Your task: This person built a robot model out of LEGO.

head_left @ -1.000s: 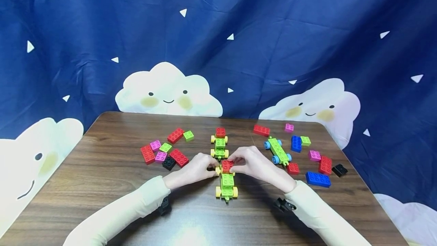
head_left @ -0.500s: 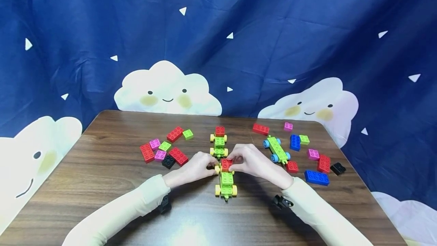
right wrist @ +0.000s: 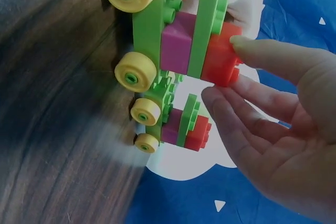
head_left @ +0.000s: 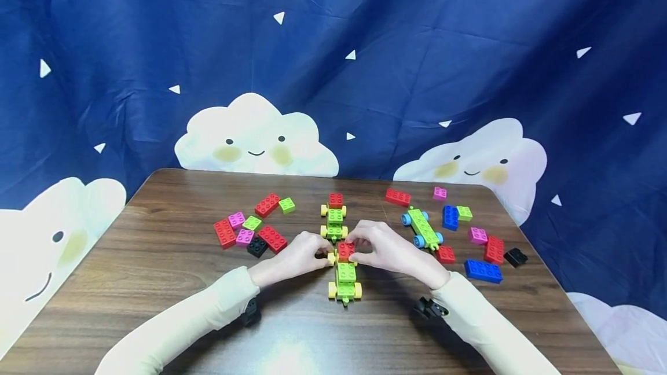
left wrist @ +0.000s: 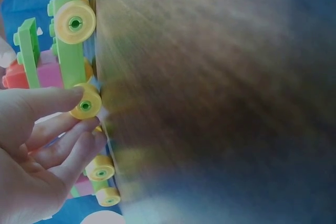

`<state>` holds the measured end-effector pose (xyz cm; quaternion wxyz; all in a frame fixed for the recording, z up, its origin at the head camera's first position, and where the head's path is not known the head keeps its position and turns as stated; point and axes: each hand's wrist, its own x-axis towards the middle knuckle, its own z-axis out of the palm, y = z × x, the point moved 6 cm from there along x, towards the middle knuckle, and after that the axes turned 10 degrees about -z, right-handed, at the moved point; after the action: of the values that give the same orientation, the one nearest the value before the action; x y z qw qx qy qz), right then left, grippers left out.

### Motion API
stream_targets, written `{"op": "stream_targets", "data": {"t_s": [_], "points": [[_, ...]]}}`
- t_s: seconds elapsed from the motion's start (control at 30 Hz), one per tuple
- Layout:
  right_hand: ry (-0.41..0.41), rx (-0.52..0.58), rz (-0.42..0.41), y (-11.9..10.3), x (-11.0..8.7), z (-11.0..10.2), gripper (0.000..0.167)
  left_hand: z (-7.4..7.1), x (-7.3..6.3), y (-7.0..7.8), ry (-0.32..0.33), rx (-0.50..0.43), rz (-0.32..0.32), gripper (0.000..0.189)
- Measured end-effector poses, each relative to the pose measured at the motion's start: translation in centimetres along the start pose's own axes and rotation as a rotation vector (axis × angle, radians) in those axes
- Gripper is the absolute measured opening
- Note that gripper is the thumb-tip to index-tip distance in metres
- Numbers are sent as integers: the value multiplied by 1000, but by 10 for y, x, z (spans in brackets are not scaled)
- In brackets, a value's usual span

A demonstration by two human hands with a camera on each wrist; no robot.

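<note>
In the middle of the table stands a toy car (head_left: 346,282) with a green base and yellow wheels. The right wrist view shows its stack: a pink brick (right wrist: 176,43) on the base, a raised green plate (right wrist: 203,30), then a red brick (right wrist: 218,60) on top. My left hand (head_left: 299,256) pinches a yellow wheel (left wrist: 86,107) at the car's far left corner between thumb and fingers. My right hand (head_left: 391,250) holds the red brick, thumb on one side and fingertips on the other. Just beyond is a second, similar car (head_left: 335,221).
Several loose bricks lie at left, among them a red brick (head_left: 225,233) and a black brick (head_left: 257,246). At right are a green base with blue wheels (head_left: 423,229), a blue brick (head_left: 483,271) and several others. A patterned blue cloth (head_left: 333,45) hangs behind the table.
</note>
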<state>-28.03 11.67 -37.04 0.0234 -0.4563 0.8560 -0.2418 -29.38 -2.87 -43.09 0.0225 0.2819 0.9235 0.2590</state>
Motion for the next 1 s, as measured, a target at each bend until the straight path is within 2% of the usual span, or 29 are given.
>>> {"op": "stream_targets", "data": {"t_s": [0.23,0.67,0.83,1.0], "points": [[-35,-17,-24,-3,-5,-3,25,1,0,0,-2,1,-7,17],[51,24,-29,3,-6,-3,22,1,0,1,20,20,5,17],[53,36,0,5,-6,-1,22,1,-2,0,22,29,16,19],[52,29,15,6,-7,-1,23,-4,-4,3,39,-1,17,19]]}}
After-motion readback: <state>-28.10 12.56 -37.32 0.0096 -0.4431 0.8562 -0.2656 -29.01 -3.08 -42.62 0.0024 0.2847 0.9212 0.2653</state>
